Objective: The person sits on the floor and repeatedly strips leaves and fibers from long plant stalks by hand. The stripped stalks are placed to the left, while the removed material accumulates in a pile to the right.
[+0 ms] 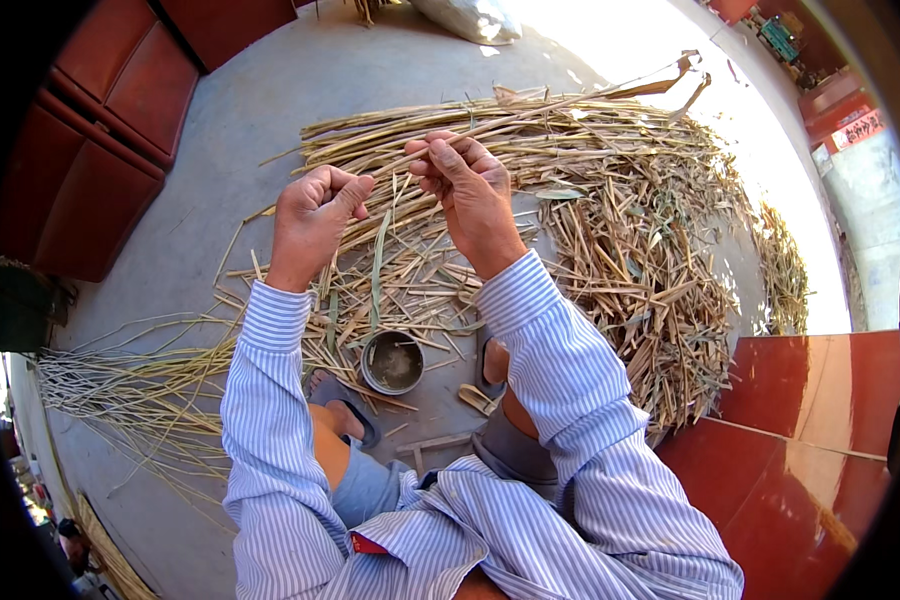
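Observation:
My right hand [470, 195] is closed, with thumb and fingers pinching a dry reed stalk [560, 103]. From that hand the stalk runs up to the right and ends in brown, curled leaves [660, 85]. To its left, at about the same height, my left hand [315, 220] is closed with thumb against fingers; what it holds, if anything, is too small to make out. A narrow green leaf strip [379, 265] shows between and below the hands; I cannot tell whether it hangs or lies. Long stalks [370, 140] lie bundled on the floor beyond them.
A round metal bowl of murky liquid [392, 362] stands between my sandalled feet. Cut stalk pieces and dry husks [640, 290] are heaped to the right. Thin branching twigs [140, 385] spread out at left. Red cabinets [100, 150] stand far left; a red panel [770, 440] lies right.

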Tool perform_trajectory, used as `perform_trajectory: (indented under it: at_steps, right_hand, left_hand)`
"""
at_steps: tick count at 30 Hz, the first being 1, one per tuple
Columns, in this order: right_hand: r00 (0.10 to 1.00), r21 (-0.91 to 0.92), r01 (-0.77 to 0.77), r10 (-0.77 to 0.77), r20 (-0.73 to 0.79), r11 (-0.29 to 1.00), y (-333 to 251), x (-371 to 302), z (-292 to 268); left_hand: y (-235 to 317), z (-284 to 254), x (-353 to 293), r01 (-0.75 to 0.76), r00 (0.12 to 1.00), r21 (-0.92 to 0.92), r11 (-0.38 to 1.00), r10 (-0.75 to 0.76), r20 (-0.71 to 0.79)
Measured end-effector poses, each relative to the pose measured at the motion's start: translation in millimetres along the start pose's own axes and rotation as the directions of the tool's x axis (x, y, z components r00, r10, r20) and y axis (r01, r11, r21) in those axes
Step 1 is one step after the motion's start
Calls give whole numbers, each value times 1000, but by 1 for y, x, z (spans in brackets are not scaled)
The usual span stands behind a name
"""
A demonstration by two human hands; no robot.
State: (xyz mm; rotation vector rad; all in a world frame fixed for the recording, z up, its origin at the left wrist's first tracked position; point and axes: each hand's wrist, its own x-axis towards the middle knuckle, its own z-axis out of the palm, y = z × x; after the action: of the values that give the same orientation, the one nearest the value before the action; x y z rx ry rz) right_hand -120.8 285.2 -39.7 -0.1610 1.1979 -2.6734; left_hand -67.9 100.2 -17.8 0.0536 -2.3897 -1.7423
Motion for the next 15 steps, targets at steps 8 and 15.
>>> perform_trajectory:
  at_steps: [8, 15]
  right_hand:
    - [938, 40, 296, -283, -199, 954, -70, 29, -76]
    - [999, 23, 46, -46, 2, 999, -63, 12, -67]
  left_hand:
    - [-4, -56, -14, 45, 998, 38, 998, -47, 42]
    - [-9, -49, -19, 24, 996, 70, 997, -29, 81]
